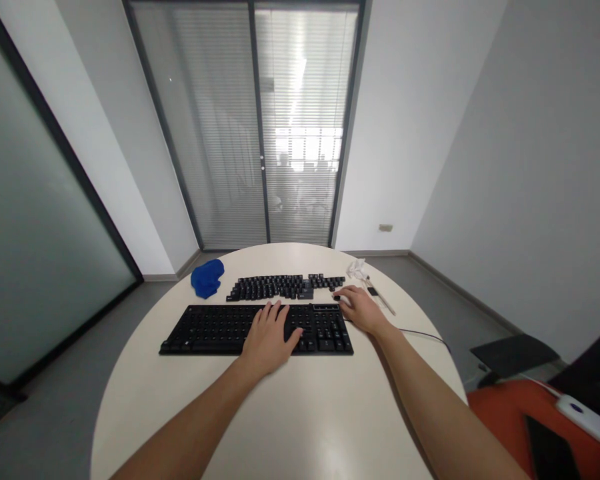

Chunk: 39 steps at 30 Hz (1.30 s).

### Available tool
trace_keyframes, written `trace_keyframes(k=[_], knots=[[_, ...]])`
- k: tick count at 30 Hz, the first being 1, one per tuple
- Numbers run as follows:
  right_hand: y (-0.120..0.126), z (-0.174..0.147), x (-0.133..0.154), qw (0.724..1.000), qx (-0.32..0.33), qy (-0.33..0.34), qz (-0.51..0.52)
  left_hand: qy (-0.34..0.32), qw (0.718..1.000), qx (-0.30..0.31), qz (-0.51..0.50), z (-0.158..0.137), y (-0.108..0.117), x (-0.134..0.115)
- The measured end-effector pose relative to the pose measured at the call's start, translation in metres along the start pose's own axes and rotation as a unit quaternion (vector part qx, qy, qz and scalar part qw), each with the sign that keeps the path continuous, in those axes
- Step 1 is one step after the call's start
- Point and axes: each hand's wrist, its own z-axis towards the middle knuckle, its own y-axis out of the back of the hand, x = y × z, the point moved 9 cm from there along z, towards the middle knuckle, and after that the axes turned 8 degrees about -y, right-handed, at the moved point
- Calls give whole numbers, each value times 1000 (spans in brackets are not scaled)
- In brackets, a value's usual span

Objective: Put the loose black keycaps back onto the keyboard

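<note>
A black keyboard (pixel 215 330) lies on the round table, with keys fitted on its right-hand number block and much of the rest showing as bare key positions. My left hand (pixel 267 340) rests on the keyboard right of its middle, fingers spread, holding nothing. Past the keyboard's upper right corner, my right hand (pixel 361 309) has thumb and fingertips closed around a small black keycap (pixel 337 298) at the tabletop. Loose black keycaps (pixel 265 287) lie in rows behind the keyboard.
A crumpled blue cloth (pixel 207 277) sits at the table's (pixel 300 413) back left. White crumpled tissue (pixel 357 269) and a thin stick-like tool (pixel 381 297) lie at the back right. A cable (pixel 423 333) runs off the right edge. An orange chair seat (pixel 505 420) stands beyond it.
</note>
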Motion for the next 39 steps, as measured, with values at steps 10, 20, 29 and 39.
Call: trace_keyframes(k=[10, 20, 29, 39], knots=[[15, -9, -7, 998, 17, -59, -2, 1, 1000, 4, 1, 0, -1, 0], [18, -11, -15, 996, -9, -85, -7, 0, 1000, 4, 7, 0, -1, -1], [17, -12, -17, 994, 13, -109, 5, -2, 1000, 3, 8, 1, -2, 0], [27, -20, 19, 988, 27, -16, 150, -2, 1000, 3, 11, 1, -2, -1]])
